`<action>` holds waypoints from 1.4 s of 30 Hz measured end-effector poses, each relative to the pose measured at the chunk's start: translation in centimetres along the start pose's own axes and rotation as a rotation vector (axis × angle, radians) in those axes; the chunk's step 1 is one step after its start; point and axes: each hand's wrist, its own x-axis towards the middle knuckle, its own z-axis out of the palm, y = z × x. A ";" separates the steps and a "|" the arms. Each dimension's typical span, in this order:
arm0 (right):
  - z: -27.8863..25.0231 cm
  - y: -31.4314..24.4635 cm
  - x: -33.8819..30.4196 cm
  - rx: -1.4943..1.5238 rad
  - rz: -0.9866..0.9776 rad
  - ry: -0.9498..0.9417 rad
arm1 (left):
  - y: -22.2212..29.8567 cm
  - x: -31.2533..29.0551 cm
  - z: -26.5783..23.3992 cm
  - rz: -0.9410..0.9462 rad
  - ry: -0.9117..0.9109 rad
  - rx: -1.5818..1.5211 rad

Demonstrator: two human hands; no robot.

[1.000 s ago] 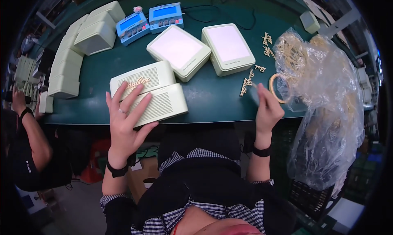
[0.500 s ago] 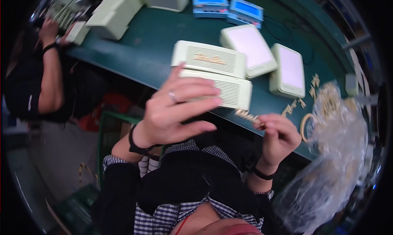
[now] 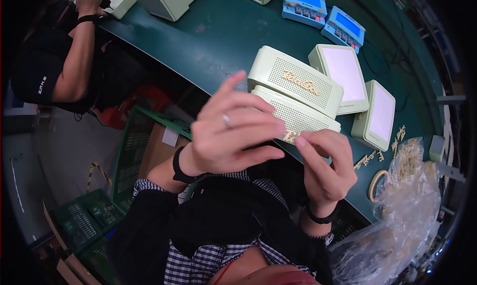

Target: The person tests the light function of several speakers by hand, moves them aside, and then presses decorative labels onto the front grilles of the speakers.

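Observation:
Two pale green speaker-like boxes with perforated fronts lie side by side at the table's front edge. The far box [image 3: 264, 69] bears a gold script nameplate [image 3: 301, 83]. Over the near box [image 3: 318, 117], my right hand [image 3: 329, 167] pinches a second gold script nameplate [image 3: 289, 135] between thumb and fingertips. Part of that nameplate is hidden behind the fingers. My left hand [image 3: 223, 131], wearing a ring, hovers over the near box's left end with fingers spread. Its fingertips come close to the nameplate; whether they touch it I cannot tell.
Two more boxes with whitish faces [image 3: 343, 74] stand behind. Farther back are two blue devices with screens [image 3: 304, 7]. Loose gold nameplates [image 3: 366, 158], a tape roll [image 3: 378, 185] and a clear plastic bag [image 3: 407, 200] lie right. A co-worker's arm [image 3: 79, 66] is at left; green crates [image 3: 84, 218] stand below.
The view has shifted, so the table's things appear farther right and lower. My right hand has brought the nameplate from beside the near box onto its front, close to my left fingertips.

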 end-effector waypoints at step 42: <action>1.0 1.9 -0.9 0.148 0.363 0.062 | 0.1 0.3 3.3 -0.771 0.066 -0.717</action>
